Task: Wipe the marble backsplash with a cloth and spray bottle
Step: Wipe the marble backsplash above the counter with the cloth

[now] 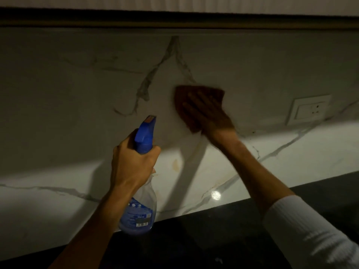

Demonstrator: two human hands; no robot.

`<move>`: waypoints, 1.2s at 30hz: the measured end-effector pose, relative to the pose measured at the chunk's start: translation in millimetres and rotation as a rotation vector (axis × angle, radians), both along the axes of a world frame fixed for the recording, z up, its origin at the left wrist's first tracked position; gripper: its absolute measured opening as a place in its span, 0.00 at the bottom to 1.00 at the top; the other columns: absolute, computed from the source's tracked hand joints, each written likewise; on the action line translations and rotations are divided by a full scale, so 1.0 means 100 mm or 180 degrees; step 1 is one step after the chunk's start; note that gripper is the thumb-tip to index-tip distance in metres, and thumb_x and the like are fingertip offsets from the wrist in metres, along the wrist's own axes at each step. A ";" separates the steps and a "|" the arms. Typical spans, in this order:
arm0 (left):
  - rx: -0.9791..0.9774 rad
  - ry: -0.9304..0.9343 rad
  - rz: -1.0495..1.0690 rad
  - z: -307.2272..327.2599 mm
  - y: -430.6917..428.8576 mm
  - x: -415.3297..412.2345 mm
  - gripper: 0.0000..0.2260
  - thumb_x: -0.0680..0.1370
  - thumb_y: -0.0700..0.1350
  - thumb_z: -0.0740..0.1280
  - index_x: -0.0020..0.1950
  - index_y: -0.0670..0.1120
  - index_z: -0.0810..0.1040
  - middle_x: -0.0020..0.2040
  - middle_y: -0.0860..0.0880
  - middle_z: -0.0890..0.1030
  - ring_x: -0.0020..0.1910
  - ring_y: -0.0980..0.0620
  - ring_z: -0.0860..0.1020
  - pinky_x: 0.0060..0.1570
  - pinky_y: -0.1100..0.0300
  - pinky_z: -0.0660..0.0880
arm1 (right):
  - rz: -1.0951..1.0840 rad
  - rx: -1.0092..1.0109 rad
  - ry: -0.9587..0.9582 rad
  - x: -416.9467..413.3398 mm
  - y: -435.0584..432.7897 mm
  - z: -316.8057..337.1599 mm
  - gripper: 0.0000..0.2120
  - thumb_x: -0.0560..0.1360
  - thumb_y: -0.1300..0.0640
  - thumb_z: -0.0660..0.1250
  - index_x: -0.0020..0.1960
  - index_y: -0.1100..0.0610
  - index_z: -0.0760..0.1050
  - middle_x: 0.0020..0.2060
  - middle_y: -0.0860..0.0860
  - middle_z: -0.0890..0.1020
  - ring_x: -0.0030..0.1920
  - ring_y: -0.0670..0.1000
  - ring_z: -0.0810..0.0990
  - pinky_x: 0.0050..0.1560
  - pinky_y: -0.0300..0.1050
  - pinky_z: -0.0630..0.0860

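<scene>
The white marble backsplash [77, 94] with grey veins fills most of the view. My right hand [209, 113] presses a brown cloth [213, 92] flat against the marble near the middle, fingers spread over it and blurred. My left hand [132, 164] grips the neck of a clear spray bottle [139, 210] with a blue trigger head [145, 133], its nozzle pointing at the wall just left of the cloth. A yellowish stain [175, 164] shows on the marble below the cloth.
A white wall socket plate [308, 109] sits on the backsplash to the right. A dark cabinet underside [174, 18] runs along the top. The black countertop [194, 239] lies below, with a light reflection on the marble near its edge.
</scene>
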State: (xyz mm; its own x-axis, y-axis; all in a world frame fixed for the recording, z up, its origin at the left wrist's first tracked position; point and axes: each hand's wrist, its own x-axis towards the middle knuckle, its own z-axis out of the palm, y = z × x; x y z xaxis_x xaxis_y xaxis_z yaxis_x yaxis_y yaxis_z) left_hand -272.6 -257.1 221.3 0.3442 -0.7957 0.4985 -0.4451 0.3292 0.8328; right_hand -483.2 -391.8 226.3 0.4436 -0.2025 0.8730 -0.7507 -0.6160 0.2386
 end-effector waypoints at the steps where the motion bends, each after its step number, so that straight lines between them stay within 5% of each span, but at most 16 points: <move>1: 0.0014 0.0014 0.0019 0.00 0.00 0.01 0.10 0.63 0.46 0.67 0.41 0.42 0.76 0.33 0.39 0.78 0.22 0.50 0.76 0.30 0.42 0.80 | -0.0015 0.0006 -0.0436 -0.10 -0.06 0.16 0.23 0.78 0.65 0.61 0.72 0.57 0.66 0.72 0.58 0.68 0.73 0.57 0.63 0.70 0.57 0.63; 4: -0.0005 -0.0017 0.0061 0.01 0.02 0.05 0.10 0.65 0.45 0.68 0.40 0.40 0.76 0.31 0.38 0.77 0.23 0.51 0.77 0.31 0.42 0.81 | -0.0269 0.0216 -0.1916 -0.35 -0.17 0.60 0.19 0.81 0.57 0.56 0.70 0.61 0.69 0.64 0.61 0.75 0.61 0.62 0.76 0.58 0.51 0.76; 6: -0.0021 -0.0142 0.0087 0.00 0.01 0.08 0.07 0.67 0.42 0.70 0.38 0.40 0.74 0.30 0.39 0.76 0.25 0.47 0.79 0.31 0.42 0.81 | -0.0063 0.0355 -0.2590 -0.40 -0.19 0.78 0.25 0.78 0.50 0.53 0.66 0.66 0.71 0.56 0.63 0.78 0.51 0.64 0.79 0.47 0.53 0.78; 10: -0.0055 -0.0160 0.0122 -0.05 0.00 0.13 0.05 0.69 0.39 0.70 0.37 0.41 0.74 0.30 0.38 0.76 0.29 0.37 0.78 0.32 0.42 0.81 | -0.0038 0.0502 -0.3116 0.04 -0.22 0.80 0.22 0.75 0.68 0.61 0.69 0.70 0.67 0.66 0.69 0.71 0.65 0.67 0.71 0.66 0.54 0.71; 13: -0.0012 -0.0082 0.0135 -0.08 0.02 0.17 0.05 0.69 0.38 0.70 0.42 0.40 0.76 0.34 0.36 0.77 0.28 0.44 0.78 0.31 0.48 0.82 | -0.0002 -0.0021 -0.2477 0.58 -0.19 0.66 0.24 0.73 0.73 0.61 0.69 0.67 0.68 0.67 0.68 0.70 0.65 0.71 0.71 0.56 0.68 0.74; 15: 0.0037 -0.0099 0.0183 -0.11 0.03 0.22 0.05 0.70 0.38 0.70 0.41 0.39 0.75 0.33 0.37 0.77 0.27 0.48 0.78 0.31 0.51 0.81 | 0.0107 -0.0263 -0.1529 0.88 -0.05 0.47 0.25 0.73 0.72 0.57 0.69 0.63 0.70 0.67 0.65 0.71 0.68 0.70 0.68 0.60 0.72 0.69; 20: 0.0212 -0.0215 0.0455 -0.27 0.07 0.42 0.07 0.70 0.38 0.70 0.36 0.41 0.72 0.29 0.39 0.76 0.29 0.42 0.81 0.30 0.55 0.77 | 0.0173 -0.0180 0.0287 1.01 0.08 -0.21 0.22 0.76 0.63 0.60 0.70 0.58 0.70 0.70 0.58 0.71 0.72 0.62 0.65 0.74 0.61 0.56; 22: 0.0311 -0.0211 0.0457 -0.33 0.10 0.51 0.07 0.70 0.38 0.71 0.38 0.47 0.73 0.32 0.41 0.78 0.27 0.46 0.80 0.34 0.50 0.80 | 0.0112 0.0005 0.0239 0.93 0.10 -0.42 0.26 0.73 0.62 0.62 0.71 0.57 0.70 0.70 0.57 0.71 0.73 0.61 0.64 0.73 0.61 0.58; 25: 0.0394 -0.0178 0.0473 -0.42 0.14 0.65 0.09 0.71 0.37 0.70 0.41 0.50 0.74 0.35 0.40 0.79 0.27 0.44 0.79 0.35 0.49 0.81 | 0.0115 0.0340 -0.0848 0.89 0.17 -0.58 0.30 0.68 0.67 0.69 0.69 0.59 0.71 0.69 0.59 0.71 0.72 0.61 0.63 0.70 0.63 0.64; 30: 0.0294 -0.0308 0.0636 -0.53 0.22 0.82 0.09 0.71 0.36 0.70 0.37 0.46 0.73 0.26 0.42 0.75 0.21 0.52 0.75 0.26 0.64 0.74 | 0.0310 0.0573 -0.2539 1.16 0.20 -0.62 0.28 0.71 0.71 0.66 0.69 0.59 0.70 0.69 0.59 0.66 0.70 0.63 0.64 0.64 0.64 0.71; 33: 0.0139 -0.0352 0.0773 -0.59 0.25 0.88 0.12 0.69 0.33 0.70 0.33 0.45 0.70 0.23 0.46 0.71 0.20 0.54 0.74 0.23 0.66 0.71 | 0.0306 0.0599 -0.2286 1.45 0.33 -0.73 0.26 0.71 0.67 0.67 0.69 0.58 0.70 0.69 0.56 0.64 0.70 0.61 0.63 0.68 0.62 0.66; 36: 0.0068 -0.0373 0.0823 -0.64 0.27 0.94 0.14 0.68 0.33 0.71 0.32 0.47 0.70 0.23 0.48 0.71 0.20 0.54 0.73 0.23 0.65 0.71 | 0.0250 0.0588 -0.1137 1.80 0.49 -1.09 0.35 0.64 0.57 0.78 0.68 0.57 0.71 0.67 0.55 0.68 0.69 0.59 0.63 0.69 0.58 0.62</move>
State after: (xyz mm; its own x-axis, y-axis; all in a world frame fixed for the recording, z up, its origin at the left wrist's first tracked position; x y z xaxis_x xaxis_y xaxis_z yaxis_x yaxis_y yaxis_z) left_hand -178.9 -230.2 157.8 0.4780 -0.6997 0.5309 -0.6056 0.1752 0.7762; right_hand -303.5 -342.7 117.4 0.1396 -0.3478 0.9271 -0.7153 -0.6828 -0.1485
